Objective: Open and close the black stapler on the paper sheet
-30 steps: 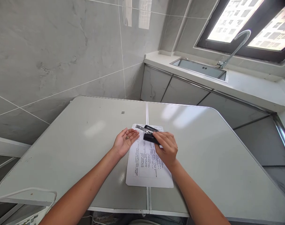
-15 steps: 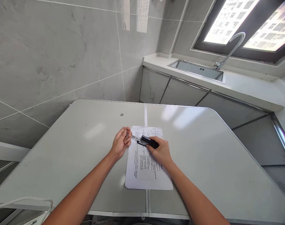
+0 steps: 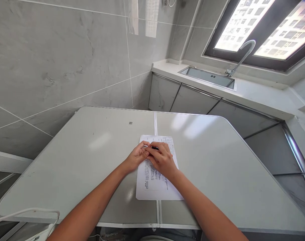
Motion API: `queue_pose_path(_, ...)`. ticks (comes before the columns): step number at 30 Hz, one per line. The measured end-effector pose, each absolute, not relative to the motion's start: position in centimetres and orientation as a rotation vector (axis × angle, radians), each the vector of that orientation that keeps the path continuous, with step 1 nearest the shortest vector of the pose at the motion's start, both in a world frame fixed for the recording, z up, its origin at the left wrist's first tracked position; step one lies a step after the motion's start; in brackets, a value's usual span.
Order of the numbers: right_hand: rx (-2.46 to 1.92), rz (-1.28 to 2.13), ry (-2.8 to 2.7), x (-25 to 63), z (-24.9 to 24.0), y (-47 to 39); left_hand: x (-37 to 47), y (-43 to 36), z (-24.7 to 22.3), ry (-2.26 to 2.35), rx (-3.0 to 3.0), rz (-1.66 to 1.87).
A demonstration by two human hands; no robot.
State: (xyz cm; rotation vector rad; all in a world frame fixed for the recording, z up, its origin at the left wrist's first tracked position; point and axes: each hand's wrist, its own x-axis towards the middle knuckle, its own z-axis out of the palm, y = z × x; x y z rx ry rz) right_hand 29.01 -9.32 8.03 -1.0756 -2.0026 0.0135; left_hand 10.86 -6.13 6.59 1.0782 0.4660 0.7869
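A black stapler (image 3: 155, 148) is held above the printed sheets of paper (image 3: 159, 194), mostly covered by fingers. My right hand (image 3: 164, 160) is closed round it, knuckles up. At the stapler's left end, my left hand (image 3: 137, 156) has its thumb and fingers bent together and meeting the right fingertips. What lies between the fingertips there is hidden. Beyond the paper, a small strip of staples (image 3: 130, 123) lies on the table.
The pale folding table (image 3: 92, 167) has a metal seam down its middle. A white cable (image 3: 29, 210) crosses its near left corner. A tiled wall (image 3: 67, 60) rises behind. At the back right stand a counter with a sink (image 3: 209, 76), a tap (image 3: 242, 58) and a window.
My left hand has moved right to the stapler's end. My right hand has shifted its grip and now covers most of the stapler. The metal rail that stuck out is hidden now.
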Motion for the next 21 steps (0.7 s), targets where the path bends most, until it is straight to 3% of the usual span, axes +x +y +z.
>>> queue_pose_path(10, -1.073, 0.222, -1.83, 29.0, 9.7, -9.0, 10.3, -5.9, 7.4, 0.413, 1.126, 0.874)
queue_pose_path(16, -1.703, 0.326, -1.629, 37.8, 9.0, -2.4, 9.5, -1.2, 7.2, 1.006, 1.389, 1.209)
queue_pose_path(21, -2.241, 0.241, -1.584, 43.4, 6.2, 4.1, 8.0, 6.2, 5.3, 1.516, 2.037, 1.037)
